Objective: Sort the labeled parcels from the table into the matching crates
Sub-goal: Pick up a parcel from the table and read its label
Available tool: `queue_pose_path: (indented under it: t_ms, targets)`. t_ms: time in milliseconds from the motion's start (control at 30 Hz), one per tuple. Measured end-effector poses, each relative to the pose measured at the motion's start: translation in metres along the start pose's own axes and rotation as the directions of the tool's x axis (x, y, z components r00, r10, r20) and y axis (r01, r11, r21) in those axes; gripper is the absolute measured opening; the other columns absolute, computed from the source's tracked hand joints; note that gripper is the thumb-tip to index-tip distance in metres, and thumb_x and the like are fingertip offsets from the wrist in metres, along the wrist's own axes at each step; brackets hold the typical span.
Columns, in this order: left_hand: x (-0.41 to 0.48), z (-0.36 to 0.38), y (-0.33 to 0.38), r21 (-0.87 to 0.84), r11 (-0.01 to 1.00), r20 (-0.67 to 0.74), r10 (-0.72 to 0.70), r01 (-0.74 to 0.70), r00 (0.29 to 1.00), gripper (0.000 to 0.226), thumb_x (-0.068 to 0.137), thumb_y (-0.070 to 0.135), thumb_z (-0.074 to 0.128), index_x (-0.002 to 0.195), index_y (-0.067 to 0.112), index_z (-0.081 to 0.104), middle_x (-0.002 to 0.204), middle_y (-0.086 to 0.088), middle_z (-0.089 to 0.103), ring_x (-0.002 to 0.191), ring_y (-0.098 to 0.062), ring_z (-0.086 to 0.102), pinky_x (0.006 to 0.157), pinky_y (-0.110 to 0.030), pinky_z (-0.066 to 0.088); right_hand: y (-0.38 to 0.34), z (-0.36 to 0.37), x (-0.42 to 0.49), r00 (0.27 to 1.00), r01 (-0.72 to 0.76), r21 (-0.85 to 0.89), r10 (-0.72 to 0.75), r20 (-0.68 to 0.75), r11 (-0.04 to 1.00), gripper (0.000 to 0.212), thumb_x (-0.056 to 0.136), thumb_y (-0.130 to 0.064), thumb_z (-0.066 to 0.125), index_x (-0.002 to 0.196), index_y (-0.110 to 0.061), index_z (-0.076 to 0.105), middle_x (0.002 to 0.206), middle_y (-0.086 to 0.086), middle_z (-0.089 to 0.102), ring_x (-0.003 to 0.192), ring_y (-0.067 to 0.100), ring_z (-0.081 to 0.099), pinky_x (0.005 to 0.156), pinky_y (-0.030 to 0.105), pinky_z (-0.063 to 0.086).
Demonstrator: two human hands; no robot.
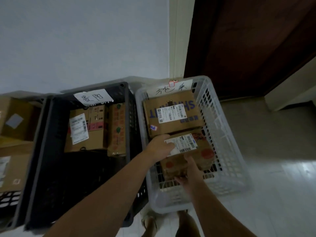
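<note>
Head view: parcel (196,154) where?
— In white crate (227,168), 6 o'clock of the other box (171,117).
— Hands?
— Left hand (160,146) grips 10 o'clock corner, right hand (186,173) 7 o'clock edge, probably seating it flat.

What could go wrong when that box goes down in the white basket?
The left hand grips the held parcel right beside the far parcel, so fingers might get squeezed between the two. The right hand curls around the near edge and could get pinched against the white crate floor as the parcel goes down.
</note>
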State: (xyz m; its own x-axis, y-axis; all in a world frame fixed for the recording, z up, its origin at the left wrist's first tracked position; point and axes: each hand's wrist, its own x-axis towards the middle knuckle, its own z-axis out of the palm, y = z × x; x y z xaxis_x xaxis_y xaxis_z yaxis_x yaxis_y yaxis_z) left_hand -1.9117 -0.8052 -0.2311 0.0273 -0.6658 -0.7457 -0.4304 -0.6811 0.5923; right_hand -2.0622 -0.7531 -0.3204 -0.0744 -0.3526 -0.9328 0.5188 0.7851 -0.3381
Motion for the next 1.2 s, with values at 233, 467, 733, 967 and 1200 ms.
queue_pose_path:
  t_ms: [233, 467, 733, 967, 1200]
  targets:
    - [0.033, 0.021, -0.012, 0.133, 0.985, -0.020, -0.105, 0.106, 0.994, 0.056, 0.104, 0.029, 0.052, 0.157, 0.016, 0.036, 0.152, -0.010, 0.048, 0.122, -0.026, 0.060, 0.076, -0.020, 0.052, 0.011, 0.009, 0.044, 0.992, -0.102, 0.002, 0.101, 0.080, 0.995, 0.077, 0.076, -0.028, 0.084, 0.144, -0.019, 0.048, 0.125, 0.019, 0.068, 0.106, 0.042, 0.071, 0.077, 0.056, 0.063]
    - [0.054, 0.038, -0.044, 0.307, 0.947, -0.052, -0.078, 0.090, 0.996, 0.065, 0.086, 0.046, 0.047, 0.143, 0.017, 0.056, 0.148, -0.004, 0.045, 0.134, -0.027, 0.042, 0.116, -0.041, 0.038, 0.025, 0.007, 0.072, 0.976, -0.142, 0.020, 0.136, 0.170, 0.990, 0.059, 0.085, -0.017, 0.072, 0.141, -0.017, 0.057, 0.132, 0.020, 0.068, 0.121, 0.040, 0.066, 0.097, 0.051, 0.058]
    - [0.064, 0.054, -0.069, 0.329, 0.941, -0.081, -0.057, 0.080, 0.995, 0.077, 0.079, 0.053, 0.038, 0.148, 0.022, 0.049, 0.163, 0.002, 0.023, 0.153, -0.028, 0.013, 0.125, -0.045, 0.023, 0.029, 0.006, 0.084, 0.943, -0.202, -0.087, 0.218, 0.253, 0.975, 0.029, 0.102, -0.007, 0.053, 0.128, -0.012, 0.066, 0.122, 0.018, 0.073, 0.117, 0.034, 0.068, 0.110, 0.052, 0.049]
    - [0.061, 0.059, -0.062, 0.359, 0.927, -0.006, -0.118, 0.112, 0.993, 0.066, 0.103, 0.037, 0.045, 0.162, 0.020, 0.021, 0.169, 0.000, -0.019, 0.152, -0.029, -0.028, 0.125, -0.045, -0.004, 0.028, 0.007, 0.082, 0.934, -0.161, -0.201, 0.215, 0.286, 0.966, 0.029, 0.105, -0.010, 0.052, 0.128, -0.023, 0.065, 0.118, 0.012, 0.076, 0.116, 0.031, 0.070, 0.107, 0.058, 0.051]
    - [0.066, 0.058, -0.063, 0.380, 0.920, 0.064, -0.132, 0.098, 0.989, 0.069, 0.103, 0.038, 0.043, 0.164, 0.025, 0.012, 0.166, 0.000, -0.029, 0.149, -0.030, -0.034, 0.124, -0.047, -0.005, 0.027, 0.008, 0.083, 0.941, -0.162, -0.355, 0.253, 0.226, 0.921, 0.022, 0.109, -0.016, 0.048, 0.122, -0.022, 0.064, 0.117, 0.015, 0.076, 0.115, 0.034, 0.070, 0.098, 0.057, 0.057]
